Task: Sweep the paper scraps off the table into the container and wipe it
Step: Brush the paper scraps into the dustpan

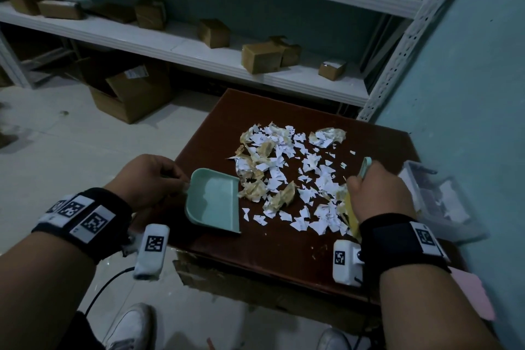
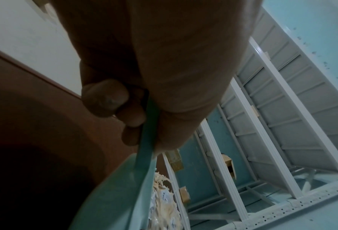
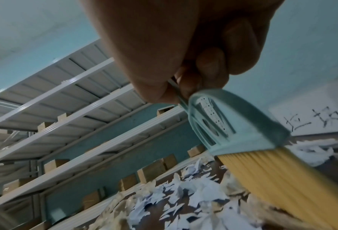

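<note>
Paper scraps (image 1: 287, 173), white bits mixed with crumpled tan pieces, lie scattered over the middle of the dark brown table (image 1: 272, 258), and everything else here is placed around that heap. Just left of the scraps I hold the mint-green dustpan (image 1: 216, 202) flat on the tabletop, its open lip touching the nearest tan pieces so they can slide straight in; the pan is empty so far. My left hand (image 1: 150, 179) has its fingers curled round the pan's thin handle, thumb pressing it from the other side, which looks meant to stop the pan skating back when the brush pushes at it. On the right of the scraps my right hand (image 1: 380, 193) is wrapped round the handle of the small brush (image 3: 241, 124), whose yellow bristles (image 3: 282, 183) slant down into the edge of the heap, set to drive the paper leftward into the pan. Further right of the scraps, at the table's edge by the blue wall, sits a clear plastic container (image 1: 420, 179) with some paper in it, I judge close enough to tip the pan into. Beyond the scraps stand white metal shelves (image 1: 199, 45) carrying cardboard boxes (image 1: 261, 58).
</note>
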A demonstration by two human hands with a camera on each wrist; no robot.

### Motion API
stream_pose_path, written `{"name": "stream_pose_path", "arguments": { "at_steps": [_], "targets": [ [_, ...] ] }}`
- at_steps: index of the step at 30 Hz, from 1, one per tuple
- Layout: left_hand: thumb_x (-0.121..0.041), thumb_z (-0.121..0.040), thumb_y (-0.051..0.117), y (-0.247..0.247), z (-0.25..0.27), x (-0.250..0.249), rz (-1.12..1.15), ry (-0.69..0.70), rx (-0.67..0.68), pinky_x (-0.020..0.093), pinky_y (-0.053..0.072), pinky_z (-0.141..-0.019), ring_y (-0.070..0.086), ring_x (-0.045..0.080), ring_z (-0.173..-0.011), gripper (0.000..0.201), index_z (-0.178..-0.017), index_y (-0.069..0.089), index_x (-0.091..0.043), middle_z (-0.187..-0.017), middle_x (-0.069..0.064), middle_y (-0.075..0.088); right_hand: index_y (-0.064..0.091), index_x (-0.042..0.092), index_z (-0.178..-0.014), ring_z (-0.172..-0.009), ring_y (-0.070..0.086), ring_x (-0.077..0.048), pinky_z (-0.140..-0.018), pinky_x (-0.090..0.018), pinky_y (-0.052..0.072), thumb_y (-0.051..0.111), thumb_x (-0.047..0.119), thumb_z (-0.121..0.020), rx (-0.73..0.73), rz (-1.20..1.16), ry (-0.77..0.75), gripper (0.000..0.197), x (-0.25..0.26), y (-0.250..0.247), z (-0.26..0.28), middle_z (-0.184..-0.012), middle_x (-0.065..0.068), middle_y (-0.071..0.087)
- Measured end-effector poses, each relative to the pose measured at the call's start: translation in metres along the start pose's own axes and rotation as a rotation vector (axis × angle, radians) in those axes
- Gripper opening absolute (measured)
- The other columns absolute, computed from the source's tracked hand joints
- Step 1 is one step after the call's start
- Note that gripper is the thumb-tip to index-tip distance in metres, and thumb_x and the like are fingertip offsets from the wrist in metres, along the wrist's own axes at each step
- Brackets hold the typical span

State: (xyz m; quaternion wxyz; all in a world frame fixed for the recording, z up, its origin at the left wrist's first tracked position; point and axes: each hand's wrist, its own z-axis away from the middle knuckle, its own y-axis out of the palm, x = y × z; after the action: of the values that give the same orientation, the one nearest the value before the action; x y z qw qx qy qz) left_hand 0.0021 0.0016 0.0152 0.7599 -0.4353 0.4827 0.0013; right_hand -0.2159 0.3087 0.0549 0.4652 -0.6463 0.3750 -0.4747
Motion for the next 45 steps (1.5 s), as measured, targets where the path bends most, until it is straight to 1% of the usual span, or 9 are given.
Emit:
{"name": "stream_pose_path", "arguments": {
  "at_steps": [8,12,18,27,29,33,36,39,45],
  "targets": [
    [-0.023,-0.081,0.088,0.018,-0.011,-0.011,-0.025,0.005,0.052,0.028,0.056,-0.055,0.066,0.014,-0.056,0.010,-0.073,0.082,-0.021,-0.065,0.000,0.076,0.047,0.014,-0.091,-0.061,0.046,-0.009,-0.049,-0.025,0.029,0.049,0.026,-0.102,0.072,-0.100,-0.118,0.016,0.015,0.012,-0.002,-0.072,0.000,0.050],
    [-0.023,-0.081,0.088,0.031,-0.015,-0.018,-0.036,0.029,0.087,0.020,0.050,-0.047,0.064,0.008,-0.050,0.012,-0.071,0.081,-0.024,-0.063,-0.005,0.075,0.050,0.018,-0.085,-0.065,0.059,-0.015,-0.059,-0.033,0.051,0.051,0.028,-0.101,0.095,-0.217,-0.190,0.019,0.023,0.023,-0.001,-0.074,-0.002,0.059],
    [-0.023,-0.084,0.086,0.055,-0.016,-0.030,-0.003,0.007,0.150,0.025,0.052,-0.047,0.059,0.012,-0.046,0.014,-0.071,0.081,-0.022,-0.060,0.001,0.074,0.053,0.017,-0.088,-0.069,0.063,-0.017,-0.065,-0.038,0.058,0.049,0.029,-0.101,0.145,-0.300,-0.267,0.018,0.038,0.028,0.005,-0.077,-0.001,0.061],
    [-0.024,-0.086,0.084,0.079,-0.020,-0.041,0.046,0.001,0.195,0.028,0.052,-0.048,0.059,0.017,-0.048,0.010,-0.078,0.082,-0.019,-0.067,0.007,0.076,0.052,0.015,-0.081,-0.054,0.052,-0.012,-0.046,-0.023,0.032,0.050,0.029,-0.099,0.175,-0.389,-0.334,0.023,0.046,0.033,0.012,-0.067,0.001,0.057],
    [-0.027,-0.086,0.084,0.081,-0.020,-0.041,0.034,0.013,0.205,0.028,0.052,-0.047,0.059,0.018,-0.048,0.010,-0.079,0.082,-0.021,-0.069,0.008,0.077,0.055,0.015,-0.082,-0.055,0.058,-0.014,-0.045,-0.024,0.037,0.050,0.029,-0.098,0.170,-0.430,-0.355,0.022,0.045,0.032,0.013,-0.067,0.000,0.062],
    [-0.029,-0.087,0.082,0.079,-0.017,-0.043,0.035,0.007,0.208,0.028,0.052,-0.049,0.060,0.018,-0.052,0.009,-0.081,0.082,-0.022,-0.073,0.008,0.078,0.056,0.019,-0.085,-0.065,0.069,-0.020,-0.054,-0.040,0.059,0.044,0.037,-0.092,0.099,-0.477,-0.361,0.023,0.038,0.024,0.013,-0.072,-0.003,0.067],
    [-0.028,-0.088,0.082,0.074,-0.016,-0.042,0.052,-0.003,0.194,0.030,0.054,-0.054,0.062,0.018,-0.055,0.009,-0.081,0.082,-0.022,-0.075,0.009,0.078,0.055,0.020,-0.085,-0.066,0.069,-0.022,-0.056,-0.045,0.060,0.041,0.038,-0.091,-0.035,-0.443,-0.343,0.024,0.027,0.011,0.007,-0.071,-0.002,0.065],
    [-0.026,-0.088,0.082,0.069,-0.015,-0.038,0.089,-0.029,0.169,0.032,0.054,-0.056,0.063,0.020,-0.058,0.009,-0.081,0.082,-0.020,-0.076,0.009,0.078,0.052,0.017,-0.090,-0.066,0.063,-0.024,-0.059,-0.039,0.055,0.045,0.030,-0.095,-0.099,-0.308,-0.306,0.016,0.014,0.002,-0.001,-0.070,-0.001,0.059],
    [-0.029,-0.086,0.083,0.058,-0.012,-0.031,0.032,0.002,0.137,0.040,0.062,-0.071,0.075,0.031,-0.077,0.009,-0.079,0.082,-0.024,-0.076,0.001,0.079,0.055,0.015,-0.108,-0.073,0.058,-0.028,-0.066,-0.035,0.045,0.047,0.028,-0.098,-0.035,-0.085,-0.143,0.018,-0.003,0.011,-0.014,-0.073,-0.001,0.054]
  ]
}}
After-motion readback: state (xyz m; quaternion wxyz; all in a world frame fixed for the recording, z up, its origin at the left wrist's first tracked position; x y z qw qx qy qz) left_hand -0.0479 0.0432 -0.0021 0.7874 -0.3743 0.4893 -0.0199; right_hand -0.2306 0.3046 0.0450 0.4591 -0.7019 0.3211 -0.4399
